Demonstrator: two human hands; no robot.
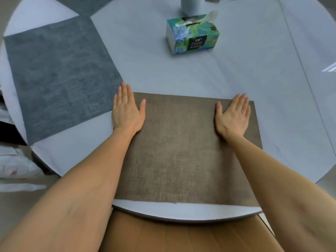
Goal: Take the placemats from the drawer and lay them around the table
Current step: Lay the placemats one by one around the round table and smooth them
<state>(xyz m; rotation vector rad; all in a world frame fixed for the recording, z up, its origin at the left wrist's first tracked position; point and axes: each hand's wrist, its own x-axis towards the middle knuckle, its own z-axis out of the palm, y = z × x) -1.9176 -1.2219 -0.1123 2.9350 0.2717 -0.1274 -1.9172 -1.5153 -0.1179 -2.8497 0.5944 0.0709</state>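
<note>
A brown woven placemat (pixel 181 148) lies flat on the round white table (pixel 181 73), close to the near edge. My left hand (pixel 127 111) rests palm down on its far left corner, partly over the mat's edge. Over on the far right corner my right hand (pixel 233 115) presses flat too, fingers together. A grey-blue placemat (pixel 58 75) lies at the table's left side, overhanging the rim. Another grey mat (pixel 85 4) shows at the top left, cut off by the frame.
A green tissue box (pixel 192 34) stands past the brown mat, with a pale grey cylindrical container (pixel 192 4) behind it. A wooden chair seat (pixel 172 235) sits under the near edge. White bags (pixel 16 164) lie on the floor at the left.
</note>
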